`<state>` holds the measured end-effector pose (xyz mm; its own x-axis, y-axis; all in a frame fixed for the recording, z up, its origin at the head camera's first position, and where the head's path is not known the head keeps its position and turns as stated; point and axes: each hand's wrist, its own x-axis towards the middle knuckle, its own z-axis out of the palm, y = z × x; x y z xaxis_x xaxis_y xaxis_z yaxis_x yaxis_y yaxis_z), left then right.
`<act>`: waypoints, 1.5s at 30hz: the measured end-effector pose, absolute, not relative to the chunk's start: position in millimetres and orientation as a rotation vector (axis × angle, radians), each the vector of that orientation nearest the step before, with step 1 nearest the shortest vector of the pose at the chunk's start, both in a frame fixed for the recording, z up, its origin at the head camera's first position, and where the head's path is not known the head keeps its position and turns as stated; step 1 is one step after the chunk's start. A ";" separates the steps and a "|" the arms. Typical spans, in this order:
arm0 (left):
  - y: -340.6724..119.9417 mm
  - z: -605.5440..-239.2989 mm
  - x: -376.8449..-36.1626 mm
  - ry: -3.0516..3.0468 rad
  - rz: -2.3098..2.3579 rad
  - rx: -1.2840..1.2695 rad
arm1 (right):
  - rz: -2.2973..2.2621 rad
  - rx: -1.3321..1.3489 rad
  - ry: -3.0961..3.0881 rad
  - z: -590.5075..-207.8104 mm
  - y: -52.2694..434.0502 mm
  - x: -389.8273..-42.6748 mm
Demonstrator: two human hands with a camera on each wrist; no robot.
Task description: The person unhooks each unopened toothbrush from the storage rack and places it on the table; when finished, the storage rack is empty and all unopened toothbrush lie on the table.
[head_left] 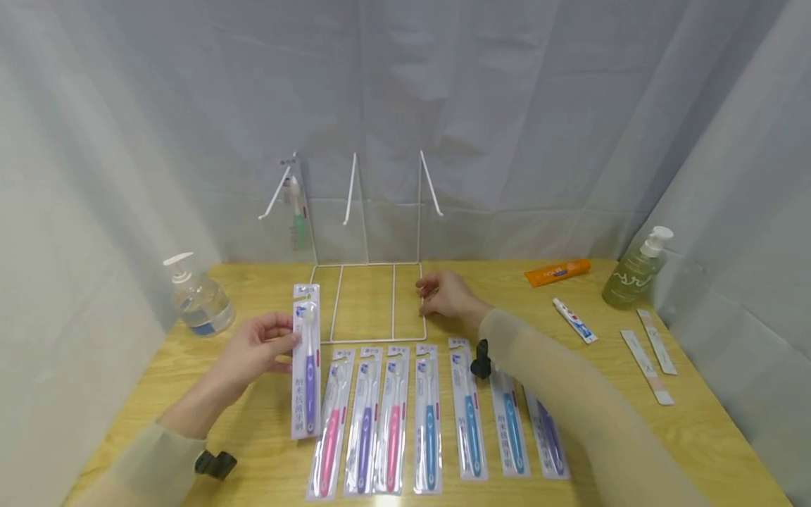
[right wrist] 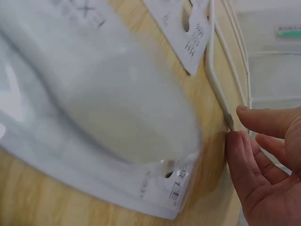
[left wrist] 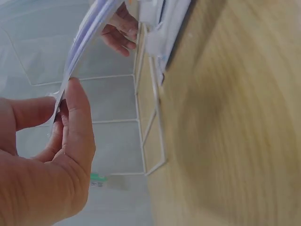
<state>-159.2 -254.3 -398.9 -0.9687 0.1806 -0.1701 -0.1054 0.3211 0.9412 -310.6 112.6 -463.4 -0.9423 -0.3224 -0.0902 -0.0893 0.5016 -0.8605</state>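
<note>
My left hand [head_left: 256, 348] pinches the left edge of a packaged purple toothbrush [head_left: 310, 394], held upright with its hang hole at the top. In the left wrist view, thumb and fingers grip the thin card of this pack [left wrist: 89, 33]. A white wire display rack [head_left: 367, 341] with three prongs stands behind. At the right side of its base, my right hand [head_left: 446, 294] holds the wire between thumb and fingers; the right wrist view shows the fingertips right at the rack's bent wire [right wrist: 218, 89]. A packaged green toothbrush [head_left: 299, 229] hangs on the left prong.
Several packaged toothbrushes [head_left: 429, 422] in pink, purple and blue lie in a row before the rack, some under my right forearm. Clear pump bottle [head_left: 204, 303] at left; green pump bottle [head_left: 633, 278], orange tube [head_left: 557, 272], small toothpaste tube [head_left: 574, 320] and two slim sachets [head_left: 646, 366] at right.
</note>
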 end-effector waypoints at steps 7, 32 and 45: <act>-270.4 -419.2 -148.2 2.239 1.528 0.035 | -1.346 -0.357 2.538 -464.8 111.1 -311.6; -258.1 -437.2 -134.0 2.303 1.277 -0.107 | -1.295 -0.295 2.548 -466.2 111.6 -312.6; -287.0 -388.5 -194.2 2.687 1.155 0.086 | -1.279 -0.327 2.564 -467.8 115.6 -316.2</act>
